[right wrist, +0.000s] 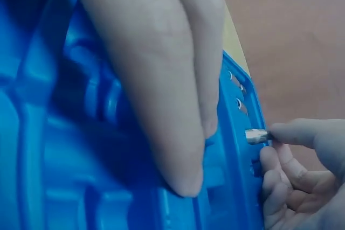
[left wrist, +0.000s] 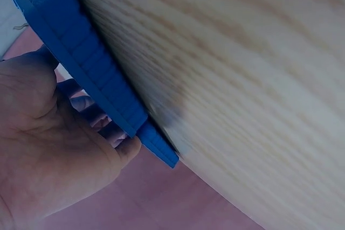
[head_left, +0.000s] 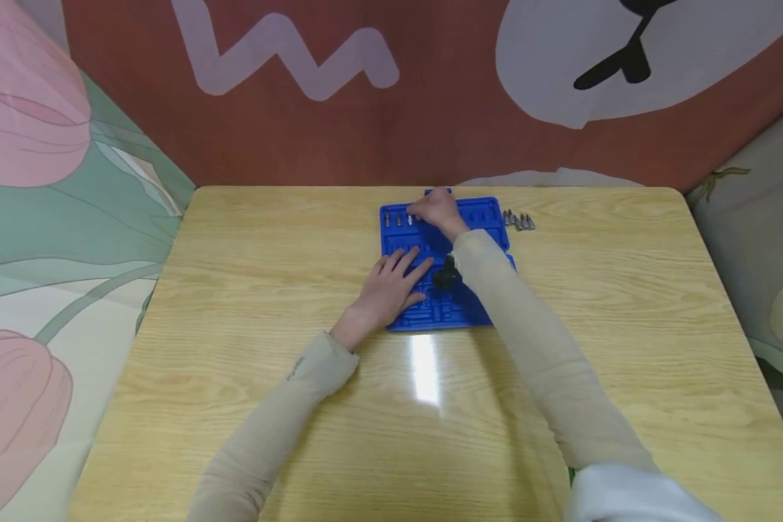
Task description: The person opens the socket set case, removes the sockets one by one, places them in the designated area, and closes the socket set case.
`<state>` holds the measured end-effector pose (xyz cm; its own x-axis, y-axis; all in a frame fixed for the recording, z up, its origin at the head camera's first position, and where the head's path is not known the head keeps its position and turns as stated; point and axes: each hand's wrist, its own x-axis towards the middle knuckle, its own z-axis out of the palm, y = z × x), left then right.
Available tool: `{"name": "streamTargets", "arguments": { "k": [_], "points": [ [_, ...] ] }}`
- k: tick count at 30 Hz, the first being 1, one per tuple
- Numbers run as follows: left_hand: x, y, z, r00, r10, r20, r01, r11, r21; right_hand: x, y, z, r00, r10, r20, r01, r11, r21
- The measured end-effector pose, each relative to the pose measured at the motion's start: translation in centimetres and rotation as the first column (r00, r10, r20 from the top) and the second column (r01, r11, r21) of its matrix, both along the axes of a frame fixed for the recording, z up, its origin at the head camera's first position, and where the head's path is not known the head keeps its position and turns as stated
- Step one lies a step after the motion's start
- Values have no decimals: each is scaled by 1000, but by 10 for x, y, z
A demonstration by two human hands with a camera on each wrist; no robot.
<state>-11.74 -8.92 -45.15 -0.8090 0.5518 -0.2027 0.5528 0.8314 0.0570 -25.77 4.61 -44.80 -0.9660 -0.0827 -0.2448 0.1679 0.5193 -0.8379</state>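
Note:
An unfolded blue plastic tool case (head_left: 457,315) lies on the table with moulded recesses. My left hand (head_left: 386,288) rests on its lower left part, fingers spread; in the left wrist view that hand (left wrist: 59,138) lies along the case's side (left wrist: 102,74). At the far half, my right hand (head_left: 438,210) is over the row of small slots. The right wrist view shows its thumb and fingertip pinching a silver screwdriver bit (right wrist: 256,136) at a slot. Two more bits (right wrist: 241,106) sit in neighbouring slots. Left-hand fingers (right wrist: 161,90) fill the foreground there.
Several loose metal bits (head_left: 520,220) lie on the wooden table (head_left: 287,246) just right of the case. A black wrist camera (head_left: 446,275) hangs under the right wrist, over the case. A patterned cloth wall (head_left: 431,130) stands right behind the table's back edge.

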Motion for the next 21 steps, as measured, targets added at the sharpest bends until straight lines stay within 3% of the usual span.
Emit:
{"name": "streamTargets", "arguments": {
  "k": [7,11,17,21],
  "points": [
    [2,-1,1,1000,4,0,-4,1000,16,-3,10,-1,994,-61,96,78,980,-186],
    [2,-1,1,1000,8,7,-8,1000,17,-1,13,1,994,-32,106,55,975,-216],
    [1,0,1,1000,9,18,-9,1000,13,-6,18,2,990,19,138,6,983,-182],
    [2,-1,3,1000,13,28,-13,1000,6,-6,23,4,979,33,200,19,968,-249]
  ]
}}
